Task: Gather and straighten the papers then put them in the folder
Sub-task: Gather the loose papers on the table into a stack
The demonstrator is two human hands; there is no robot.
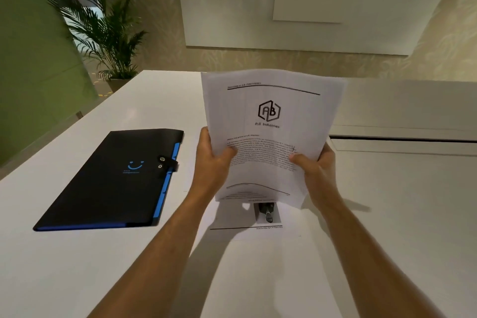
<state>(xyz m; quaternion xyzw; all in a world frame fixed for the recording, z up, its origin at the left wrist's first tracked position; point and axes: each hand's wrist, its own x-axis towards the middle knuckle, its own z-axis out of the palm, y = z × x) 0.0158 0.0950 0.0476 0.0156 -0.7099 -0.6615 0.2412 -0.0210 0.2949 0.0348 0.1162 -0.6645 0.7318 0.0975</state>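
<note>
From the head view, the left hand point(211, 160) and right hand point(313, 166) grip the papers point(271, 121) upright over one loose sheet point(247, 217) on the table point(77, 266). Straightening seems underway; next, the strapped-shut folder point(113, 178) alongside needs opening.

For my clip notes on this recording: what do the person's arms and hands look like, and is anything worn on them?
Both forearms are bare as far as the frame shows; no sleeves or cuffs come into view. The left hand and right hand wear no gloves. No watch, bracelet or ring shows on the visible wrists or fingers. No markings can be seen on the arms.
</note>
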